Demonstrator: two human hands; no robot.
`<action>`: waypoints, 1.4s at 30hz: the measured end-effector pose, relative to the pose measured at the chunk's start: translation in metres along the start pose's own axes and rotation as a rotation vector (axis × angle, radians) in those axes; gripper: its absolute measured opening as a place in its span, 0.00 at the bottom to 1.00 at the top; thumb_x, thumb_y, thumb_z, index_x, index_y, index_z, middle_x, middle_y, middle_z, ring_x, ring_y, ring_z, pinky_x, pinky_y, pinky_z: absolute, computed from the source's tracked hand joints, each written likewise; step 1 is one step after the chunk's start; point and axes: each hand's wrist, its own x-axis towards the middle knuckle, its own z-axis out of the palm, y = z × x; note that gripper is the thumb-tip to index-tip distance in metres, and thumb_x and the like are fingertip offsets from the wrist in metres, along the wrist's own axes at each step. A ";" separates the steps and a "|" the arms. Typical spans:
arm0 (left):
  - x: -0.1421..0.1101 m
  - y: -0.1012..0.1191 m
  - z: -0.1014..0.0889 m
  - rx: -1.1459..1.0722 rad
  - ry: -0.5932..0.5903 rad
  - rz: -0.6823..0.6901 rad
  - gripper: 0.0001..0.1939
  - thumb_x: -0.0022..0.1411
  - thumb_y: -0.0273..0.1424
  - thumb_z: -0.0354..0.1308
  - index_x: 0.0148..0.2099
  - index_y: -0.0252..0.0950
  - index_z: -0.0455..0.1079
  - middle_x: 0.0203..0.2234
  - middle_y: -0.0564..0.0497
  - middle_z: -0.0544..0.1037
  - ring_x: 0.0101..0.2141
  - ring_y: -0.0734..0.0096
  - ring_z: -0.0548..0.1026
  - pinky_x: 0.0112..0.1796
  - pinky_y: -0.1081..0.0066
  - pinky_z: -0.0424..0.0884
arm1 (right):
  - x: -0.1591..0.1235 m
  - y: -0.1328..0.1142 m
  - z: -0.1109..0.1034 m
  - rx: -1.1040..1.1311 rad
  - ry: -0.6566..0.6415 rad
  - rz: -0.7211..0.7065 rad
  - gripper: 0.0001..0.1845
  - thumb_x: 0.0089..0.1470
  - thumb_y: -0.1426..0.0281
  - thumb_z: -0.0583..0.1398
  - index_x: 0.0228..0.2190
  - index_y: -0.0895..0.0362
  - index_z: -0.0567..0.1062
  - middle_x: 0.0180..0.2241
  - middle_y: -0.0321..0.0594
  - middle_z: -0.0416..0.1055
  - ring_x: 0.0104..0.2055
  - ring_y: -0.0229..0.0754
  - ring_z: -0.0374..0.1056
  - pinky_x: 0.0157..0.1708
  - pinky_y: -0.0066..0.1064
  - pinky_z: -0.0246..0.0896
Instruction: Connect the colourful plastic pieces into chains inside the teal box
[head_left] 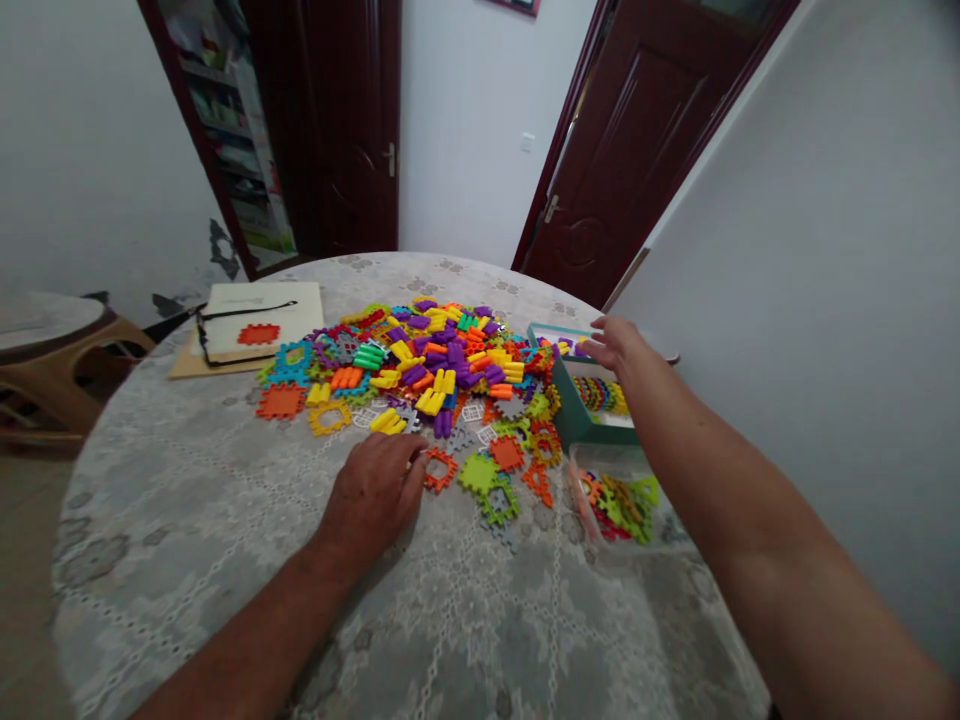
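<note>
My left hand (379,485) rests at the front of a pile of plastic building pieces. Its fingers are curled in, and what they hold, if anything, is hidden. Just right of its fingertips lies an orange open-square piece (440,468). Yellow double-tube pieces (388,421) are just beyond the knuckles. My right hand (616,343) reaches over a green box (574,420), its fingers apart and nothing visible in them. Ring-like coloured pieces (596,395) stand in rows in the box's near compartment. Purple and yellow pieces (562,346) show in a pale section behind it.
A clear plastic tub (585,520) with gear-edged pieces sits in front of the box. At the left lie a pale book or board (300,305), black-framed glasses (225,362) and an orange square piece (259,334). The round table has a patterned cloth (450,620). A wooden chair (67,400) stands left.
</note>
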 end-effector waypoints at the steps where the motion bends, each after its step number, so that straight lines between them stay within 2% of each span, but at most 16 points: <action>1: 0.000 0.000 -0.001 0.007 -0.004 0.003 0.10 0.73 0.33 0.54 0.48 0.38 0.75 0.40 0.43 0.84 0.42 0.52 0.80 0.46 0.53 0.75 | -0.008 0.001 -0.001 0.013 -0.027 -0.015 0.21 0.52 0.80 0.62 0.48 0.57 0.72 0.48 0.48 0.69 0.46 0.45 0.73 0.34 0.32 0.78; 3: 0.001 0.000 -0.003 0.022 -0.017 0.006 0.11 0.73 0.34 0.53 0.47 0.38 0.75 0.40 0.43 0.84 0.42 0.53 0.79 0.46 0.53 0.75 | -0.035 0.006 -0.006 0.025 -0.149 -0.069 0.15 0.52 0.80 0.62 0.43 0.57 0.75 0.45 0.46 0.72 0.44 0.44 0.74 0.35 0.30 0.77; 4: 0.002 0.001 -0.004 0.026 -0.027 0.006 0.11 0.73 0.35 0.53 0.47 0.38 0.76 0.40 0.42 0.84 0.42 0.53 0.79 0.46 0.53 0.75 | -0.054 0.011 -0.009 0.012 -0.268 -0.129 0.13 0.53 0.80 0.63 0.41 0.58 0.77 0.43 0.46 0.73 0.43 0.44 0.74 0.35 0.31 0.77; 7: 0.003 0.003 -0.007 0.040 -0.053 -0.008 0.13 0.73 0.36 0.53 0.47 0.38 0.77 0.40 0.42 0.84 0.43 0.51 0.79 0.48 0.52 0.75 | -0.129 0.032 -0.026 -0.185 -0.570 -0.358 0.09 0.55 0.78 0.65 0.38 0.56 0.80 0.41 0.44 0.76 0.45 0.48 0.75 0.41 0.42 0.78; 9: 0.003 0.004 -0.008 0.051 -0.058 -0.018 0.14 0.73 0.36 0.52 0.48 0.37 0.77 0.40 0.41 0.84 0.43 0.52 0.78 0.48 0.52 0.75 | -0.184 0.053 -0.039 -0.363 -0.762 -0.601 0.10 0.59 0.75 0.65 0.42 0.51 0.81 0.47 0.43 0.78 0.52 0.51 0.74 0.54 0.53 0.74; 11: 0.003 0.004 -0.008 0.071 -0.069 -0.021 0.15 0.73 0.36 0.51 0.48 0.37 0.77 0.39 0.41 0.83 0.42 0.53 0.78 0.48 0.54 0.75 | -0.230 0.079 -0.052 -0.487 -0.910 -0.816 0.14 0.62 0.74 0.62 0.47 0.49 0.80 0.57 0.44 0.75 0.61 0.54 0.70 0.63 0.59 0.66; 13: 0.002 0.004 -0.008 0.096 -0.085 -0.015 0.14 0.73 0.35 0.51 0.48 0.36 0.78 0.39 0.41 0.83 0.42 0.54 0.78 0.47 0.55 0.75 | -0.262 0.110 -0.060 -0.596 -1.009 -0.932 0.19 0.62 0.75 0.60 0.53 0.49 0.78 0.62 0.48 0.71 0.65 0.54 0.67 0.66 0.58 0.64; 15: 0.002 0.004 -0.008 0.120 -0.090 -0.002 0.14 0.73 0.34 0.51 0.48 0.36 0.78 0.38 0.42 0.83 0.42 0.54 0.77 0.47 0.56 0.75 | -0.278 0.141 -0.062 -0.687 -1.075 -1.016 0.21 0.61 0.76 0.60 0.55 0.53 0.77 0.64 0.52 0.69 0.66 0.55 0.65 0.67 0.55 0.64; 18: 0.003 0.003 -0.007 0.153 -0.070 0.011 0.15 0.74 0.34 0.50 0.49 0.35 0.78 0.39 0.41 0.83 0.42 0.54 0.77 0.47 0.56 0.74 | -0.285 0.177 -0.060 -0.775 -1.079 -1.125 0.21 0.60 0.76 0.60 0.54 0.57 0.77 0.64 0.55 0.69 0.69 0.57 0.62 0.68 0.54 0.62; 21: 0.003 0.002 -0.005 0.171 -0.073 0.011 0.15 0.75 0.34 0.50 0.49 0.35 0.77 0.39 0.41 0.83 0.42 0.54 0.77 0.48 0.57 0.73 | -0.285 0.193 -0.057 -0.826 -1.040 -1.183 0.20 0.61 0.76 0.59 0.53 0.57 0.78 0.63 0.54 0.71 0.69 0.58 0.61 0.68 0.54 0.62; 24: 0.004 0.001 -0.004 0.160 -0.066 0.015 0.15 0.75 0.33 0.50 0.50 0.34 0.77 0.40 0.41 0.83 0.43 0.54 0.77 0.49 0.56 0.73 | -0.284 0.194 -0.055 -0.848 -0.996 -1.206 0.19 0.62 0.76 0.58 0.52 0.55 0.78 0.61 0.51 0.74 0.64 0.55 0.66 0.66 0.52 0.65; 26: 0.004 0.001 -0.005 0.146 -0.061 0.018 0.15 0.75 0.32 0.50 0.49 0.34 0.77 0.40 0.40 0.83 0.44 0.53 0.77 0.49 0.55 0.73 | -0.282 0.192 -0.055 -0.866 -0.916 -1.222 0.19 0.62 0.76 0.58 0.52 0.53 0.78 0.59 0.49 0.75 0.61 0.53 0.68 0.64 0.51 0.66; 30: 0.004 0.002 -0.008 0.115 -0.122 0.041 0.13 0.73 0.32 0.52 0.51 0.36 0.76 0.42 0.41 0.82 0.46 0.53 0.76 0.51 0.54 0.72 | -0.272 0.190 -0.057 -0.904 -0.681 -1.187 0.21 0.62 0.76 0.58 0.55 0.54 0.78 0.60 0.52 0.74 0.62 0.57 0.67 0.64 0.56 0.65; 34: 0.002 0.007 -0.009 0.056 -0.209 0.068 0.14 0.72 0.33 0.55 0.55 0.37 0.76 0.48 0.40 0.81 0.50 0.52 0.74 0.55 0.53 0.70 | -0.263 0.194 -0.055 -1.014 -0.521 -1.128 0.21 0.63 0.72 0.60 0.57 0.55 0.76 0.63 0.58 0.69 0.63 0.62 0.65 0.64 0.60 0.64; 37: -0.001 0.009 -0.006 0.040 -0.285 0.063 0.13 0.71 0.35 0.58 0.53 0.39 0.77 0.44 0.41 0.80 0.47 0.52 0.74 0.52 0.53 0.69 | -0.257 0.195 -0.047 -1.042 -0.501 -1.101 0.19 0.65 0.70 0.60 0.56 0.56 0.76 0.63 0.58 0.68 0.62 0.62 0.65 0.63 0.60 0.64; 42: -0.002 0.012 -0.001 -0.003 -0.323 0.091 0.14 0.68 0.36 0.61 0.54 0.39 0.77 0.43 0.41 0.81 0.47 0.51 0.75 0.52 0.51 0.68 | -0.242 0.186 -0.023 -0.992 -0.594 -1.050 0.12 0.65 0.73 0.58 0.48 0.58 0.78 0.58 0.56 0.72 0.60 0.57 0.66 0.62 0.53 0.64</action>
